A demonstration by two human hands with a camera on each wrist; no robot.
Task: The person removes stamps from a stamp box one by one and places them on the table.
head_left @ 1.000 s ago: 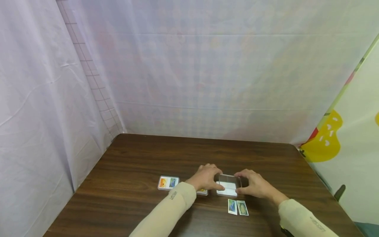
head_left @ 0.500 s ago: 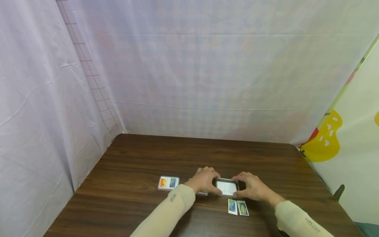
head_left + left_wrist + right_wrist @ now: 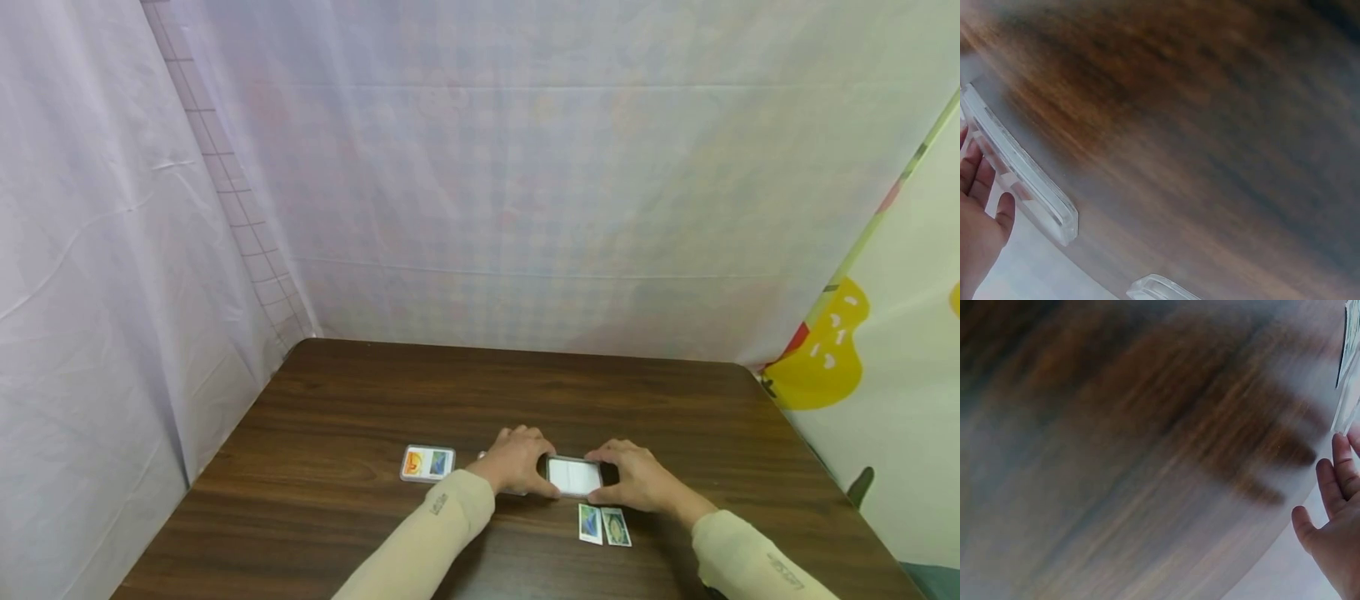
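A shallow clear plastic case [image 3: 574,477] with a white insert lies flat on the table, between the two hands. My left hand [image 3: 517,462] holds its left side, thumb at the near corner and fingers at the far one. On the opposite side, my right hand [image 3: 632,477] grips it the same way. Two small picture cards, one blue-green [image 3: 590,524] and one green with an oval [image 3: 617,527], lie just in front of the case. In the left wrist view, a clear case [image 3: 1029,169] stretches beside the left fingers; the right wrist view catches only a clear edge by the right fingertips.
A clear case with an orange and a blue picture [image 3: 427,463] lies to the left. Another case is mostly hidden under the left hand and wrist. The brown wooden table [image 3: 360,392] reaches back to a pale curtain [image 3: 525,208].
Both hands have come down and slightly nearer, lowering a clear cover with dark-looking edges onto the white-lined case. It now sits flush there. The picture cards have stayed put.
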